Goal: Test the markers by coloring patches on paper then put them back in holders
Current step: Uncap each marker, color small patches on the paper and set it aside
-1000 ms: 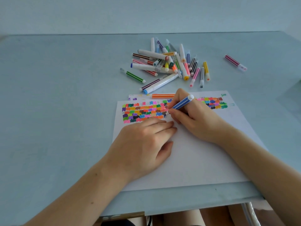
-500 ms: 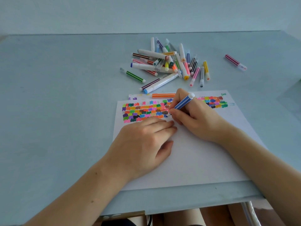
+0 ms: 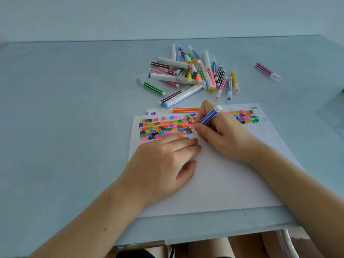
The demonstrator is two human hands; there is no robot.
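The right hand [image 3: 225, 135] is gripping the blue marker [image 3: 208, 116] in curled fingers, tip on the paper [image 3: 232, 183] at frame centre, unchanged from before. The left hand [image 3: 163, 164] is lying flat on the paper; loose markers [image 3: 191, 71] are piling on the counter [image 3: 65, 127] above.

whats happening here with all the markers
A person is testing markers on a sheet of paper. The right hand grips a blue striped marker with its tip down at the edge of a block of colored patches. The left hand rests flat on the sheet, holding it steady. A loose pile of markers lies on the table beyond the paper, one pink marker lies off to the right, and an orange marker sits at the paper's far edge.
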